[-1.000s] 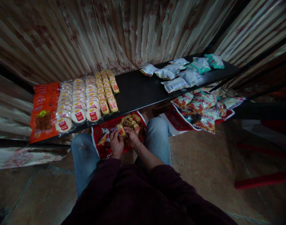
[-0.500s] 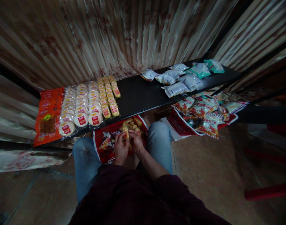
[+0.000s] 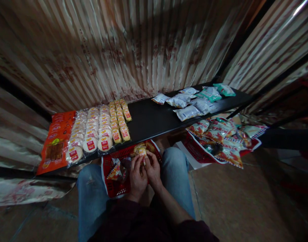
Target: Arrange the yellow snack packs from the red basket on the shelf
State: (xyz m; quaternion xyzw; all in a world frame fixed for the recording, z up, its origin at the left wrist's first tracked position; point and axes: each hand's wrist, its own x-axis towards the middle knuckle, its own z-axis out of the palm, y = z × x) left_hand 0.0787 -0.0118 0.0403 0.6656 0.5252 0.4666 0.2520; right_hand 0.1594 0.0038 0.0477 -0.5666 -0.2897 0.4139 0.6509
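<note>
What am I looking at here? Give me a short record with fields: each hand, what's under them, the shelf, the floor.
left hand: grips a small yellow packet
right hand: grips the same packet
under the hands: red bag with more packets in it, between the knees
shelf: orange packs, rows of round cakes, white packets, green packets
floor, right side: red-and-white snack bags
</note>
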